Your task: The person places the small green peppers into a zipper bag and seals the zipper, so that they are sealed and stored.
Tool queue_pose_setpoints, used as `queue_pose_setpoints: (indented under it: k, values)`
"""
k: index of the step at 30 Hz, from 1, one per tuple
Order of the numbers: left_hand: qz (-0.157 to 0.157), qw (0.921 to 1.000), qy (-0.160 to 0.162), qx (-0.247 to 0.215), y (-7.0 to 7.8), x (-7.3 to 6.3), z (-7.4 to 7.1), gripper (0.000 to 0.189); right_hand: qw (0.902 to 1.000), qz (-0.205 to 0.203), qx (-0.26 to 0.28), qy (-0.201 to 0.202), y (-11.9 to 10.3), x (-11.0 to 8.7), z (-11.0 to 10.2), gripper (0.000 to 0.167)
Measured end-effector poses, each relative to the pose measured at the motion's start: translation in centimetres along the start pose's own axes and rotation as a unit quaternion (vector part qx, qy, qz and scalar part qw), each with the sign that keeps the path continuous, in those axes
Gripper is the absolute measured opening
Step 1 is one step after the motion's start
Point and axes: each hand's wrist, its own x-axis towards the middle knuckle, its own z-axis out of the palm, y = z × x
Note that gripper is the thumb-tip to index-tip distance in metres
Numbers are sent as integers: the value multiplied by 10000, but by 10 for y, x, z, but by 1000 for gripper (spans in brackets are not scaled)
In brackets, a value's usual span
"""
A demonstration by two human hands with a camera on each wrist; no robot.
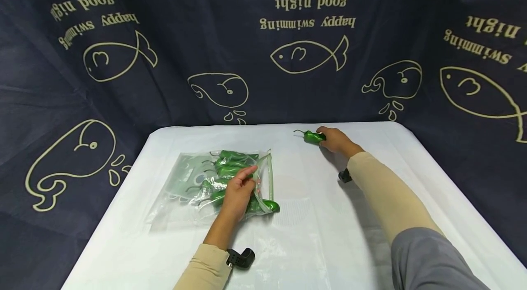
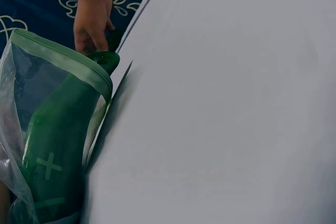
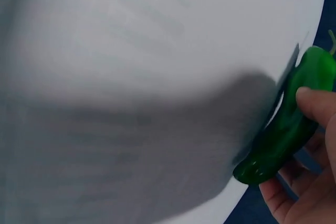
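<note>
My right hand (image 1: 335,140) holds a green pepper (image 1: 311,136) near the far edge of the table, its thin stem pointing left. In the right wrist view the thumb lies across that pepper's (image 3: 294,124) side, with fingers underneath. My left hand (image 1: 238,194) is at the mouth of a clear zip bag (image 1: 174,212), gripping the upper layer by its edge. Several green peppers (image 1: 230,157) lie side by side inside the bag, stems to the left. One pepper's tip (image 1: 272,206) pokes out of the mouth, under the green zip strip (image 2: 63,56) in the left wrist view.
The bag lies flat on a white-covered table (image 1: 350,244), left of centre. A dark curtain (image 1: 230,43) with fish and whale drawings hangs close behind the table and along its sides.
</note>
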Motion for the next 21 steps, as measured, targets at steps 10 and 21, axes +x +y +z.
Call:
queue_pose_setpoints:
  k: [10, 21]
  values:
    - [16, 10000, 10, -1, 0, 0, -1, 41, 9958, -662, 623, 100, -10, -5, -5, 41]
    - [17, 10000, 27, -13, -1, -1, 1, 42, 9899, -1057, 930, 146, -22, -23, -4, 37]
